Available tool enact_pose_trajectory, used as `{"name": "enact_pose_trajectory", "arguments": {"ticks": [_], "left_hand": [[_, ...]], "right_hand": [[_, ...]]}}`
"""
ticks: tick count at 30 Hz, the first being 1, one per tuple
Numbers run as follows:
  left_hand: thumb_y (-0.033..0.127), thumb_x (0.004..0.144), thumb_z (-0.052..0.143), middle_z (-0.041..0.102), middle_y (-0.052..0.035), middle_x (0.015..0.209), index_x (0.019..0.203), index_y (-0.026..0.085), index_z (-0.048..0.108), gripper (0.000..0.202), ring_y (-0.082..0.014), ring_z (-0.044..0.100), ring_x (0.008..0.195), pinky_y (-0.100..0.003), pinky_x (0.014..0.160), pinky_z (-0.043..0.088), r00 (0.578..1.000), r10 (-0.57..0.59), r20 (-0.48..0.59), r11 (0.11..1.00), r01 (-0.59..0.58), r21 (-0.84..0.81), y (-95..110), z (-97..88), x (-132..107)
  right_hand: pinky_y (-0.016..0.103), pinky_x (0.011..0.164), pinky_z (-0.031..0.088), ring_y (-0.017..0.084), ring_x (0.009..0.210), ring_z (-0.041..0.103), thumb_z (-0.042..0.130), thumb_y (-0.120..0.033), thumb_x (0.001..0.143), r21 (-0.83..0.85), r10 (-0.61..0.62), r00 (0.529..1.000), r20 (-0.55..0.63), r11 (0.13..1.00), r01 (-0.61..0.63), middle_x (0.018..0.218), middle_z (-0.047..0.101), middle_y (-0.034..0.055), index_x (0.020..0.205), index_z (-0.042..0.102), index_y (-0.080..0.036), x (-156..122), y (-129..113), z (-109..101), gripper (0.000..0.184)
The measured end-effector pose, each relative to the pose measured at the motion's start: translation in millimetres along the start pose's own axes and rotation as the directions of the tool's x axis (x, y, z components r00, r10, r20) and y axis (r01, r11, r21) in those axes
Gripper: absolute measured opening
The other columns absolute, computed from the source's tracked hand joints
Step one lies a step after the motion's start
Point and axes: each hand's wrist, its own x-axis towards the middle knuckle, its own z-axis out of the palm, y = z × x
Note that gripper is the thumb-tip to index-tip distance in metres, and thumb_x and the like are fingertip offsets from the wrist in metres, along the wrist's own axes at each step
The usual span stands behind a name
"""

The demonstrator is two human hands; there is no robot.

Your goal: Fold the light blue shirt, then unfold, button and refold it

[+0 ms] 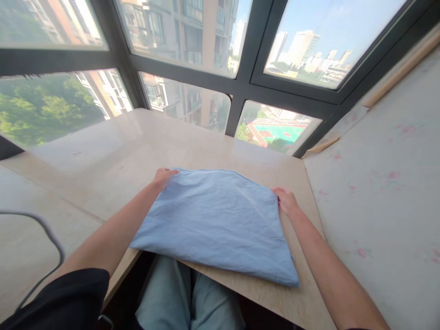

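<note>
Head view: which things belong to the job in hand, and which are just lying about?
In the job:
- blue cloth
- left hand, at its far left corner
- right hand, at its far right corner
- ledge beneath

Lying about:
- grey cable

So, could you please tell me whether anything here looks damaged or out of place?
Yes: the flowered wallpaper on the right looks damaged. Beside the dark window frame, its edge seems to curl away in brownish strips rather than lie flat. The blue cloth in the left hand and right hand is merely creased.
</note>
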Motion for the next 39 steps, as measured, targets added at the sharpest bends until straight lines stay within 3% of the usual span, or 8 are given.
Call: {"name": "enact_pose_trajectory", "arguments": {"ticks": [3, 6, 8, 11, 14, 16, 29, 39], "left_hand": [[0.023, 0.062, 0.072, 0.065, -0.0048, 0.082, 0.084, 0.017, 0.062, 0.025, -0.0221, 0.062, 0.082, -0.029, 0.067, 0.045, 0.998, 0.042, -0.040, 0.997, -0.039, 0.071, 3, 0.5, 17], [0.020, 0.073, 0.063, 0.064, -0.0153, 0.112, 0.112, 0.015, 0.059, 0.040, -0.0299, 0.059, 0.110, -0.038, 0.089, 0.047, 0.942, 0.318, -0.110, 0.901, -0.264, 0.345, 11, 4.9, 16], [0.023, 0.084, 0.053, 0.057, -0.0196, 0.129, 0.126, 0.013, 0.054, 0.043, -0.0323, 0.052, 0.123, -0.044, 0.099, 0.042, 0.824, 0.565, -0.039, 0.717, -0.467, 0.518, 20, 17.4, 1], [0.039, 0.093, 0.045, 0.052, -0.0179, 0.140, 0.133, 0.013, 0.049, 0.048, -0.0297, 0.044, 0.133, -0.044, 0.109, 0.037, 0.601, 0.741, 0.299, 0.420, -0.762, 0.493, 35, 52.8, -35], [0.049, 0.098, 0.032, 0.040, -0.0129, 0.153, 0.141, 0.016, 0.044, 0.055, -0.0258, 0.025, 0.147, -0.044, 0.119, 0.022, 0.356, 0.755, 0.551, 0.174, -0.918, 0.355, 42, 94.5, -65], [0.046, 0.100, 0.026, 0.037, -0.0115, 0.155, 0.145, 0.017, 0.041, 0.056, -0.0252, 0.020, 0.149, -0.046, 0.121, 0.014, 0.282, 0.699, 0.657, 0.106, -0.950, 0.295, 39, 115.2, -73], [0.057, 0.098, 0.022, 0.023, -0.0096, 0.161, 0.153, 0.016, 0.030, 0.069, -0.0246, 0.016, 0.150, -0.040, 0.122, 0.015, 0.320, 0.658, 0.682, 0.197, -0.947, 0.254, 10, 123.6, -52], [0.059, 0.097, 0.018, 0.026, -0.0113, 0.160, 0.154, 0.012, 0.026, 0.073, -0.0224, 0.016, 0.150, -0.039, 0.122, 0.006, 0.457, 0.577, 0.677, 0.197, -0.882, 0.428, -19, 65.4, -18]], "right_hand": [[0.028, 0.059, 0.053, 0.019, 0.066, 0.065, 0.072, -0.020, 0.060, -0.078, -0.054, 0.996, -0.074, 0.996, 0.048, 0.070, 0.068, 0.0027, 0.085, 0.061, -0.017, 16, -1, -3, 0.027], [0.034, 0.080, 0.053, 0.022, 0.086, 0.066, 0.068, -0.016, 0.061, -0.181, -0.143, 0.976, -0.164, 0.977, 0.113, 0.088, 0.070, 0.0084, 0.089, 0.063, -0.016, 23, -5, 0, 0.029], [0.041, 0.096, 0.046, 0.026, 0.102, 0.062, 0.064, -0.018, 0.066, -0.328, -0.315, 0.935, -0.163, 0.911, 0.250, 0.105, 0.069, 0.0129, 0.097, 0.065, -0.015, 17, -12, 14, 0.031], [0.048, 0.105, 0.038, 0.030, 0.120, 0.054, 0.054, -0.028, 0.082, -0.578, -0.642, 0.758, 0.120, 0.575, 0.579, 0.122, 0.064, 0.0179, 0.115, 0.063, -0.012, -8, -25, 61, 0.037], [0.047, 0.111, 0.031, 0.028, 0.134, 0.043, 0.044, -0.031, 0.093, -0.576, -0.672, 0.585, 0.454, 0.279, 0.768, 0.143, 0.051, 0.0154, 0.133, 0.055, -0.015, -37, -35, 118, 0.044], [0.045, 0.114, 0.026, 0.027, 0.141, 0.034, 0.035, -0.023, 0.095, -0.575, -0.584, 0.550, 0.596, 0.167, 0.801, 0.152, 0.042, 0.0138, 0.142, 0.047, -0.015, -46, -32, 145, 0.048], [0.045, 0.119, 0.019, 0.026, 0.146, 0.029, 0.026, -0.052, 0.100, -0.691, -0.434, 0.683, 0.587, 0.171, 0.702, 0.157, 0.032, 0.0149, 0.154, 0.027, -0.013, -21, 12, 110, 0.066], [0.047, 0.119, 0.018, 0.029, 0.146, 0.027, 0.024, -0.055, 0.100, -0.767, -0.401, 0.738, 0.543, 0.123, 0.630, 0.157, 0.031, 0.0167, 0.152, 0.032, -0.012, -18, 24, 66, 0.068]]}}
